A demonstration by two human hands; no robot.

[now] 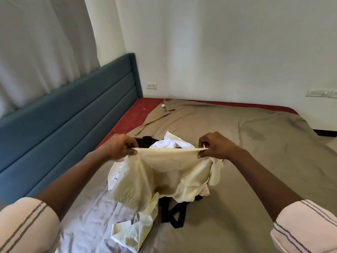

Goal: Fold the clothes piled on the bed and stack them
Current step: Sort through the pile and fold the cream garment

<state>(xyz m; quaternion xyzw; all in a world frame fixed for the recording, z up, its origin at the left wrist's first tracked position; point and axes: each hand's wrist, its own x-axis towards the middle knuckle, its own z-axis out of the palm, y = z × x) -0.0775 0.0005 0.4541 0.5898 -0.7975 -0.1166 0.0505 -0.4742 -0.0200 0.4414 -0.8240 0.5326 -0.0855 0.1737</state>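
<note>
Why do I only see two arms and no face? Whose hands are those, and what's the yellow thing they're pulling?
The camera sits on a person's head and looks down, so you see their arms as if through their own eyes. The left hand and the right hand each pinch the top edge of a pale yellow cloth garment and stretch it between them above the bed. Under it, on the brown bedsheet, lies a heap of unfolded clothes: crumpled white cloth and a black strappy garment. The padded blue headboard is on the left. I see no folded stack.
</note>
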